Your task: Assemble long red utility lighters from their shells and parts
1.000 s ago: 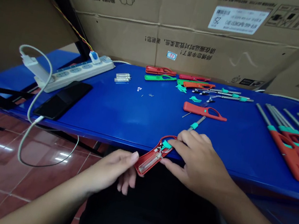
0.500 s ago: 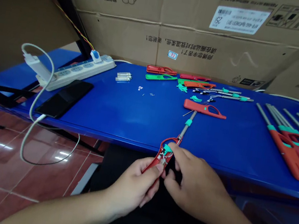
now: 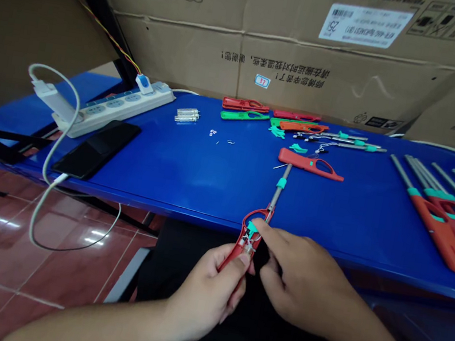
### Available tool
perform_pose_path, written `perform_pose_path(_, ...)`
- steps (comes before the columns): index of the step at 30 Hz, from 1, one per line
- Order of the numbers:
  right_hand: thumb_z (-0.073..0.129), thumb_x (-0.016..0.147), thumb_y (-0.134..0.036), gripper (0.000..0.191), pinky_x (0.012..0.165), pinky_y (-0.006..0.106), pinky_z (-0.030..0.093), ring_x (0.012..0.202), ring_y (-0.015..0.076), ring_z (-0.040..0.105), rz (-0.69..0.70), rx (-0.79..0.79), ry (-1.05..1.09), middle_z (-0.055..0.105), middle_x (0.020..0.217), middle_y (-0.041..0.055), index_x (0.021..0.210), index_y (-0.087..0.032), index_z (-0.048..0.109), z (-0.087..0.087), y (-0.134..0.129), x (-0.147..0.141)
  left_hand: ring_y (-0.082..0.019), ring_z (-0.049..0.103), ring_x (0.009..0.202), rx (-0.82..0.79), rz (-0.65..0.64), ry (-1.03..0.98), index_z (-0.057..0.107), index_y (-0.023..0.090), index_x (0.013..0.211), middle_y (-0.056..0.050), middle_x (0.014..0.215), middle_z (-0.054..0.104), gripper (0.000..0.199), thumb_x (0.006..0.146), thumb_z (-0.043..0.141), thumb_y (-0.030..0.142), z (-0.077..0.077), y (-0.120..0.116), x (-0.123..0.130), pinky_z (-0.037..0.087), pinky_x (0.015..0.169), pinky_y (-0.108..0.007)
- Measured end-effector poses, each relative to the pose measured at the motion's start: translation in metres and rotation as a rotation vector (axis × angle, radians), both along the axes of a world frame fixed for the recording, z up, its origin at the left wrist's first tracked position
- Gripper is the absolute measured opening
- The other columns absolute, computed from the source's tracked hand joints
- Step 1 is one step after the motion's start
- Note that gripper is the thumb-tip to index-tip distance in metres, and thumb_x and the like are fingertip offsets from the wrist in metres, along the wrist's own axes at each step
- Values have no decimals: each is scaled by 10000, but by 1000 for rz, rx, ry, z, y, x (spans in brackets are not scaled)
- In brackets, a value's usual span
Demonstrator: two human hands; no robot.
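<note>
My left hand [image 3: 207, 289] grips the open red plastic body of a long-nosed utility lighter [image 3: 235, 255] from below, with the thumb across its lower end. A thin metal tube [image 3: 275, 199] with a teal collar runs from this body away from me over the blue table. My right hand [image 3: 300, 279] is next to the body, its index fingertip on a teal part [image 3: 251, 228] inside the shell. Small metal pieces sit beside that part, partly hidden by my fingers. A separate red lighter shell [image 3: 311, 164] lies just beyond the tube's far end.
The blue table [image 3: 208, 182] holds more red, orange and green shells, metal tubes and small parts at the back and right. A power strip [image 3: 113, 108] and black phone [image 3: 98, 149] with a white cable are at the left. Cardboard boxes [image 3: 250, 34] stand behind.
The red lighter body has turned from tilting left to nearly upright, with its metal tube now pointing straight away from me. My left hand has closed around its lower end.
</note>
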State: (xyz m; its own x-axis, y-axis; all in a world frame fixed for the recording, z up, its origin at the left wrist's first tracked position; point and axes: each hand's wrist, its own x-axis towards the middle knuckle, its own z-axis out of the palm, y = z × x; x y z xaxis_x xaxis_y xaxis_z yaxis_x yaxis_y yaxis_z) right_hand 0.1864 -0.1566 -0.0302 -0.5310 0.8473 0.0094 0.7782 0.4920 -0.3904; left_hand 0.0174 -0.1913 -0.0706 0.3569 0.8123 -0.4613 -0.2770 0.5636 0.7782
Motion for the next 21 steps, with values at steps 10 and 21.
perform_pose_path(10,381,1017,-366,256,532,286,296,584,170,583,-298,-75,43,662,718,14,957,-230,589,0,-4,-30,-31,287,363,124,18,52,494,178,809,95,465,401,506,885,566,673,-1,-9,7,222,379,-155)
perform_pose_path(21,385,994,-298,259,510,271,260,477,119,464,-286,-95,280,509,556,-50,746,-237,428,-12,-4,-32,-50,319,440,173,65,73,534,159,862,81,508,393,418,958,530,566,-10,-16,8,249,427,-169)
